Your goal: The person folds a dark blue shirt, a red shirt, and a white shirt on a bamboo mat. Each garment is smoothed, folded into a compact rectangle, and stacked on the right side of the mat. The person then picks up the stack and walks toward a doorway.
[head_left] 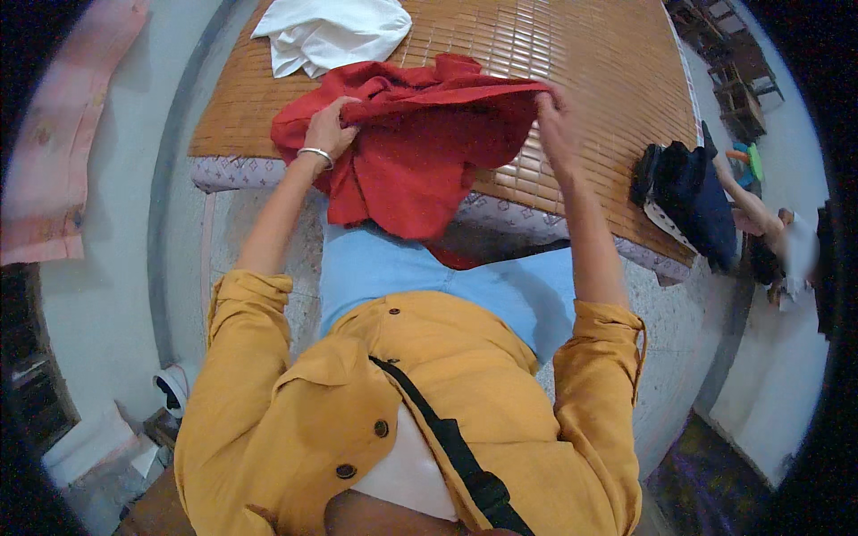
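A red cloth (407,161), crumpled and with its kind unclear, is stretched between my hands at the near edge of the mat-covered bed. My left hand (331,132), with a bangle at the wrist, grips its upper left part. At the far right end of its top edge, my right hand (558,134) pinches the fabric and is a little blurred. Some of the cloth bunches on the mat behind the raised edge, while the lower part hangs in front of the bed toward my legs.
Beyond the red cloth, a crumpled white cloth (335,36) lies on the slatted bamboo mat (617,107). Dark clothing (686,196) is at the bed's right edge, with another person's arm (751,201) reaching to it. A wooden rack (742,98) stands farther back.
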`<action>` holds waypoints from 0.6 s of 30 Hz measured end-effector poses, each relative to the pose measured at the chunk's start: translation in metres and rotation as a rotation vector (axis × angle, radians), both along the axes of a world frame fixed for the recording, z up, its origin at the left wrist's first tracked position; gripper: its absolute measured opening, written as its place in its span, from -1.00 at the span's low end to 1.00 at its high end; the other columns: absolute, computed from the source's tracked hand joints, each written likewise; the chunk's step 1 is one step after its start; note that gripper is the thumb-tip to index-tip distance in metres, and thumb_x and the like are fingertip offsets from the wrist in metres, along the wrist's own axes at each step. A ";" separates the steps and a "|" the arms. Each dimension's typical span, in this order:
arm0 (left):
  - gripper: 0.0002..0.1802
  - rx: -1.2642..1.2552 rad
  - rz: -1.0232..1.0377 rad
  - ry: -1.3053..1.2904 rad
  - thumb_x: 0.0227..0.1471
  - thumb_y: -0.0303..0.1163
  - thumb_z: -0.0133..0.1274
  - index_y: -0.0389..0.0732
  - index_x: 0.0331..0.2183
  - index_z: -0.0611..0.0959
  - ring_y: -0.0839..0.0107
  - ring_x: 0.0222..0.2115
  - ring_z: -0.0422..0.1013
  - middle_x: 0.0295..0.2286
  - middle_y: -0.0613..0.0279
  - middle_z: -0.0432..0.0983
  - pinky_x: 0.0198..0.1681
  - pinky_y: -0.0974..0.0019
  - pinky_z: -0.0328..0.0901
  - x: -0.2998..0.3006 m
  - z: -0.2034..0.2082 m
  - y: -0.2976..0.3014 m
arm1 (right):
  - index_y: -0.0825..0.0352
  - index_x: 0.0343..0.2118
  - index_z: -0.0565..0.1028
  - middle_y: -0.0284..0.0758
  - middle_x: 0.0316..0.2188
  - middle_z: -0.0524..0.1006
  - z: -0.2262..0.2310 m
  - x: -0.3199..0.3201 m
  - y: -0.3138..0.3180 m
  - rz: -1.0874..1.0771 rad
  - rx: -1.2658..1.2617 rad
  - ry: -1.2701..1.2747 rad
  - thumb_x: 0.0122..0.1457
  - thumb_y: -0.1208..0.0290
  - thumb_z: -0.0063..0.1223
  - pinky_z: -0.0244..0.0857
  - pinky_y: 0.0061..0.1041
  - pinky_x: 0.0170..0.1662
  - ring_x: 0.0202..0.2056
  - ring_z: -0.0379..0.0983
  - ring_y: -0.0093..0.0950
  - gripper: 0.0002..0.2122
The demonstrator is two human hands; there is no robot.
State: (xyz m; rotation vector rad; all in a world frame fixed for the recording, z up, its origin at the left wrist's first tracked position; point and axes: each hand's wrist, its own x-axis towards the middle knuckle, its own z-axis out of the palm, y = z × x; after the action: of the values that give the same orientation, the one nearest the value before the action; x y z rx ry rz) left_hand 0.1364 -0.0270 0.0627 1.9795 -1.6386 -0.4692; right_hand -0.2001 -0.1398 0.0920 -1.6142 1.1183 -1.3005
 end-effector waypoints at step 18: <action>-0.87 0.386 -0.282 0.581 0.02 -0.41 -0.02 -0.25 -0.37 0.48 0.67 -0.44 0.25 -0.50 0.49 0.35 -0.35 0.52 0.20 0.006 0.004 0.053 | 0.40 -0.27 0.48 -0.39 -0.53 0.47 0.096 -0.104 -0.021 -0.226 0.013 -0.082 0.13 0.49 -0.17 0.20 -0.73 -0.57 -0.59 0.33 -0.68 -0.81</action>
State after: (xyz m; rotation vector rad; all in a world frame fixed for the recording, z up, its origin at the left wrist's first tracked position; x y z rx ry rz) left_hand 0.1429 0.0260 0.0671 1.6226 -1.5133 -1.4101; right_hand -0.3039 -0.1604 0.1878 -1.4436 1.2837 -1.4869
